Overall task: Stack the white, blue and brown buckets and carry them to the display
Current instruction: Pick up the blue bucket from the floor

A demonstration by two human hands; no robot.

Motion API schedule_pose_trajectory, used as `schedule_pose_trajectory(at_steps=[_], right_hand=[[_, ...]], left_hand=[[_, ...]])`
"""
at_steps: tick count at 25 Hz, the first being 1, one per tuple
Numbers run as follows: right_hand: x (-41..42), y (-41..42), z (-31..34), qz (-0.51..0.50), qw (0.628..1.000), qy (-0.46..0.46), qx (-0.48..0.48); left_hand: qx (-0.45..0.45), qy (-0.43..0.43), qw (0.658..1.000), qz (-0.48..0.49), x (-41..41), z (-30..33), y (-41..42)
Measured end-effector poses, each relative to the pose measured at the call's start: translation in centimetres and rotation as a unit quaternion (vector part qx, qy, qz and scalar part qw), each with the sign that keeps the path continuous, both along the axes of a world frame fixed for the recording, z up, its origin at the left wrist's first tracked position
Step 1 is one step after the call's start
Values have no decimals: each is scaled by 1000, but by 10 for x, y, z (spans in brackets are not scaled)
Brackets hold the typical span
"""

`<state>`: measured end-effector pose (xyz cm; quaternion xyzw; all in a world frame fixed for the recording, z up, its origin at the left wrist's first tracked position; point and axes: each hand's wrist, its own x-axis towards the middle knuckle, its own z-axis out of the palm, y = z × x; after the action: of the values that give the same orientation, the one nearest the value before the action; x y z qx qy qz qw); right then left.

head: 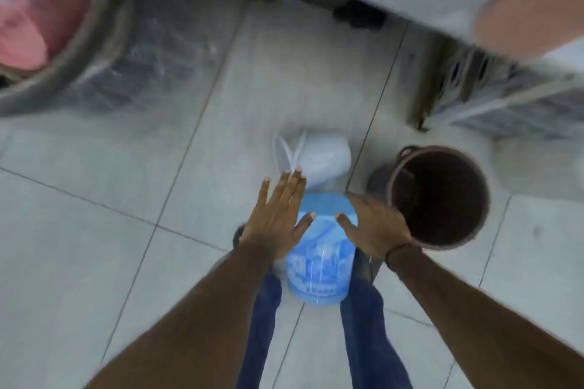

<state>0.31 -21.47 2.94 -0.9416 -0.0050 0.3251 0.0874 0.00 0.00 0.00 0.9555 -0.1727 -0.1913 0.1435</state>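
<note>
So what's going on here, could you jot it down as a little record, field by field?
setting: tiled floor, seen from above
blue bucket: between the person's legs, base towards the camera
white bucket: on its side on the floor, just beyond the blue one
brown bucket: upright, empty, to the right
left hand: open, fingers spread, at the blue bucket's left side
right hand: open, at its right side
stacking: not yet done, all three buckets separate

White bucket (pixel 319 156), patterned blue bucket (pixel 322 259), brown bucket (pixel 439 197)
</note>
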Motion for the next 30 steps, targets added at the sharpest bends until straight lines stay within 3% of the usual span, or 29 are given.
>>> schedule_pose_trajectory(at_steps=[4,7,11,16,25,30], right_hand=[[-36,-15,-119,78,988,130,-29],[-49,-21,-151,82,995,59,24],[-69,-27,-105,44,989,115,79],[-142,-34,-33,169,976,125,48],[-225,-82,-101,222,963,151,19],[-219,-89,-82,227,953,199,-15]], left_hand=[[19,95,992,-78,-42,-118,-26],[7,110,992,-63,-62,-151,-36],[35,42,989,-138,-83,-104,-34],[41,60,975,-211,-163,-20,-43],[61,140,973,-171,-273,-95,-114],[110,225,964,-87,-267,-74,-121]])
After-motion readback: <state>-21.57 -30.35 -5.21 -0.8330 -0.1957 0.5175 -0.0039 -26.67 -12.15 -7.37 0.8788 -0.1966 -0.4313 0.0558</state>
